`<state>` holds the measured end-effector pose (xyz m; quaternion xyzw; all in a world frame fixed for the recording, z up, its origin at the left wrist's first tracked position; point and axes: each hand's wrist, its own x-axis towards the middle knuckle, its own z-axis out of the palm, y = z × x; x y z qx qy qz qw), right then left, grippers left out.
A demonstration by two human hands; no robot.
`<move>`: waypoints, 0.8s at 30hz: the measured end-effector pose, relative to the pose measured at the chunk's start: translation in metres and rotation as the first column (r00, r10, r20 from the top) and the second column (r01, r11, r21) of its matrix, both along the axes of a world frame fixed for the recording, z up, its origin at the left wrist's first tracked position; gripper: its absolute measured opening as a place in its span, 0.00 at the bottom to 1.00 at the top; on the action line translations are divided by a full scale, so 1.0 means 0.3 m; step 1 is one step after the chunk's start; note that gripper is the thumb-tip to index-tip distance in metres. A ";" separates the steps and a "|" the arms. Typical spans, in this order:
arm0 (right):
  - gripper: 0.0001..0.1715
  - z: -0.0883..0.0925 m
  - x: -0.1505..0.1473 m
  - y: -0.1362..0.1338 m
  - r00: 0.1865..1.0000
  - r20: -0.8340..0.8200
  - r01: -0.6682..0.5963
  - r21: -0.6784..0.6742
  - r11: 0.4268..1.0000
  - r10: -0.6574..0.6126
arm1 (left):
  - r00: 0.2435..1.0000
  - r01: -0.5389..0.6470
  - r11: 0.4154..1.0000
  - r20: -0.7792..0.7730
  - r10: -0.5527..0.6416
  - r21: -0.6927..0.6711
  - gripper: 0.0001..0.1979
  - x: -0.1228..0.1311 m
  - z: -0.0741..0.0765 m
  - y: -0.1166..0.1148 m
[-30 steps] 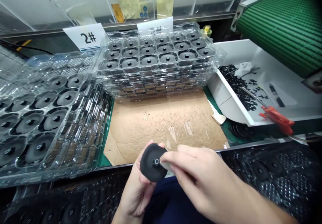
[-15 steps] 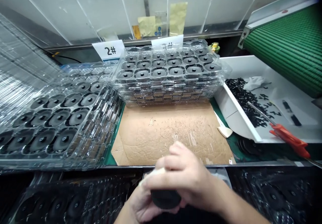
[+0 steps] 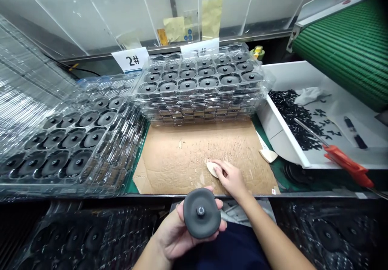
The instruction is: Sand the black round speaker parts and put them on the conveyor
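Observation:
My left hand (image 3: 178, 231) holds a round black disc part (image 3: 201, 218) with a small central hub, facing up, just below the bench's front edge. My right hand (image 3: 232, 177) reaches forward onto the brown cardboard sheet (image 3: 182, 157), its fingers closed on a small pale wedge-shaped piece (image 3: 212, 168) lying on the cardboard. To the left lies a clear plastic tray (image 3: 66, 140) with several of the same black discs in its pockets. A stack of filled clear trays (image 3: 200, 88) stands at the back of the cardboard.
A white bin (image 3: 306, 112) at the right holds several small black pins, a white rag and red-handled pliers (image 3: 345, 163). A second pale wedge (image 3: 268, 155) lies beside it. A green ribbed conveyor (image 3: 342, 43) rises at the far right. Dark trays (image 3: 327, 233) sit below the bench.
My right hand left the disc and moved forward onto the cardboard, carrying the pale piece there. The disc in my left hand is now uncovered and faces up.

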<state>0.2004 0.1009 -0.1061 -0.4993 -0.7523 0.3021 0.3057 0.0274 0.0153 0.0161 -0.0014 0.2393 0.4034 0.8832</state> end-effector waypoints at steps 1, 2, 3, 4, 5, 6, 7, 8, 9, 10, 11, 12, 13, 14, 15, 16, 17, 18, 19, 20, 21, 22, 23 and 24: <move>0.15 -0.001 0.000 0.000 1.000 0.004 -0.004 0.003 1.000 0.004 | 1.000 0.000 1.000 0.000 0.000 0.016 0.29 0.002 -0.001 0.001; 0.15 -0.001 0.001 0.001 1.000 0.006 -0.008 0.007 1.000 0.008 | 1.000 0.000 0.999 0.000 0.000 0.032 0.27 0.003 -0.001 0.002; 0.15 0.000 0.002 0.003 1.000 0.008 -0.010 0.011 1.000 0.010 | 1.000 0.001 0.999 -0.002 -0.001 0.044 0.26 0.004 0.000 0.004; 0.15 0.001 0.003 0.005 1.000 0.010 -0.011 0.015 1.000 0.010 | 1.000 0.002 0.999 -0.007 -0.002 0.050 0.26 0.005 0.003 0.005; 0.15 0.000 0.004 0.006 1.000 0.012 -0.009 0.019 1.000 0.009 | 1.000 0.001 0.999 -0.013 -0.001 0.054 0.25 0.007 0.006 0.007; 0.15 -0.001 0.004 0.007 1.000 0.013 -0.007 0.023 1.000 0.007 | 1.000 -0.003 0.998 -0.021 0.004 0.057 0.25 0.008 0.009 0.008; 0.15 -0.002 0.005 0.007 1.000 0.014 -0.006 0.026 1.000 0.006 | 1.000 -0.008 0.998 -0.027 0.010 0.060 0.24 0.008 0.012 0.009; 0.15 -0.004 0.004 0.006 1.000 0.015 -0.005 0.028 1.000 0.005 | 0.999 -0.012 0.998 -0.031 0.014 0.067 0.23 0.009 0.015 0.010; 0.15 -0.005 0.004 0.005 1.000 0.015 -0.005 0.029 1.000 0.005 | 0.999 -0.016 0.997 -0.031 0.019 0.074 0.23 0.009 0.016 0.010; 0.15 -0.006 0.004 0.005 1.000 0.014 -0.005 0.031 1.000 0.005 | 0.999 -0.020 0.996 -0.029 0.023 0.081 0.22 0.009 0.017 0.010; 0.15 -0.007 0.004 0.004 1.000 0.013 -0.006 0.032 0.999 0.005 | 0.999 -0.024 0.996 -0.025 0.026 0.087 0.22 0.008 0.015 0.009; 0.15 -0.006 0.004 0.004 1.000 0.012 -0.005 0.033 0.999 0.005 | 0.999 -0.026 0.996 -0.018 0.028 0.090 0.22 0.007 0.013 0.008; 0.15 -0.006 0.004 0.003 1.000 0.011 -0.005 0.033 0.999 0.004 | 0.999 -0.029 0.996 -0.012 0.030 0.088 0.22 0.006 0.009 0.006; 0.15 -0.005 0.004 0.003 1.000 0.010 -0.004 0.033 0.999 0.003 | 0.999 -0.034 0.995 -0.005 0.034 0.089 0.22 0.004 0.004 0.004; 0.15 -0.004 0.004 0.003 1.000 0.009 -0.003 0.033 0.999 0.002 | 0.999 -0.040 0.995 0.004 0.040 0.094 0.22 0.002 -0.002 0.002; 0.15 -0.003 0.005 0.003 1.000 0.009 -0.001 0.031 1.000 0.001 | 0.999 -0.045 0.994 0.014 0.044 0.101 0.21 -0.001 -0.009 0.000; 0.15 -0.002 0.004 0.002 1.000 0.008 -0.001 0.030 1.000 0.001 | 0.998 -0.051 0.993 0.026 0.049 0.109 0.21 -0.003 -0.016 -0.002; 0.15 -0.001 0.004 0.002 1.000 0.008 -0.001 0.027 1.000 0.001 | 0.998 -0.059 0.992 0.040 0.054 0.116 0.20 -0.006 -0.022 -0.004; 0.15 0.001 0.004 0.003 1.000 0.007 -0.002 0.025 1.000 0.001 | 0.997 -0.066 0.990 0.055 0.060 0.121 0.20 -0.008 -0.028 -0.006; 0.15 0.002 0.003 0.003 1.000 0.007 -0.002 0.022 1.000 0.002 | 0.996 -0.071 0.990 0.070 0.062 0.125 0.21 -0.011 -0.033 -0.008; 0.15 0.004 0.002 0.004 1.000 0.007 -0.003 0.020 1.000 0.003 | 0.995 -0.076 0.990 0.081 0.066 0.122 0.22 -0.013 -0.037 -0.011; 0.15 0.007 0.001 0.004 1.000 0.008 -0.003 0.017 1.000 0.003 | 0.994 -0.079 0.990 0.091 0.069 0.120 0.23 -0.015 -0.039 -0.012; 0.15 0.009 0.001 0.005 1.000 0.009 -0.004 0.016 1.000 0.003 | 0.993 -0.082 0.990 0.100 0.070 0.118 0.23 -0.017 -0.040 -0.013; 0.15 0.011 0.000 0.005 1.000 0.010 -0.003 0.014 1.000 0.003 | 0.992 -0.081 0.990 0.107 0.069 0.116 0.23 -0.018 -0.041 -0.014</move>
